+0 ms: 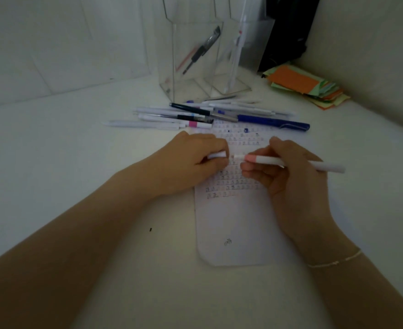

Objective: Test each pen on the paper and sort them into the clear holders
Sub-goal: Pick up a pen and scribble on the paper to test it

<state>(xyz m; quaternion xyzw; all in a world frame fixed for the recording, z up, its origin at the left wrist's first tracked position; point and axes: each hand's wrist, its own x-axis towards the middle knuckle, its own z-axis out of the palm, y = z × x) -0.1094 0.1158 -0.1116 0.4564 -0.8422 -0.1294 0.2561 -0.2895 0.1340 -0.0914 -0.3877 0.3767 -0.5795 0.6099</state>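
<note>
- The right hand (288,172) pinches a white pen (298,162) with a pink band near its tip, fingers curled round the barrel; the pen lies almost level, tip toward 9 o'clock, back end toward 3 o'clock
- The left hand (195,160) has its fingers curled round a small white cap (217,155), held just beside the pen's tip with a narrow gap between the two
- Both hands sit above the upper half of the paper (233,224), a white sheet with rows of small test marks under the hands and a small scribble lower down
- A thin bracelet (336,261) circles the right wrist, at 5 o'clock from the hands
- At 12 o'clock from the hands, a loose pile of pens (195,115) lies across the top edge of the paper, mostly white, a few dark
- A thick blue pen (271,121) lies at the 3 o'clock end of that pile
- Farther toward 12 o'clock stand two clear holders: the left holder (191,60) has a dark pen and a thin red one leaning inside, the right holder (243,53) has white pens standing in it
- At 2 o'clock, near the wall, lies a stack of coloured notes (305,86), orange on top, green and yellow beneath
- A dark object (288,32) stands behind the right holder; what it is cannot be told
- Everything rests on a white table (65,150)
</note>
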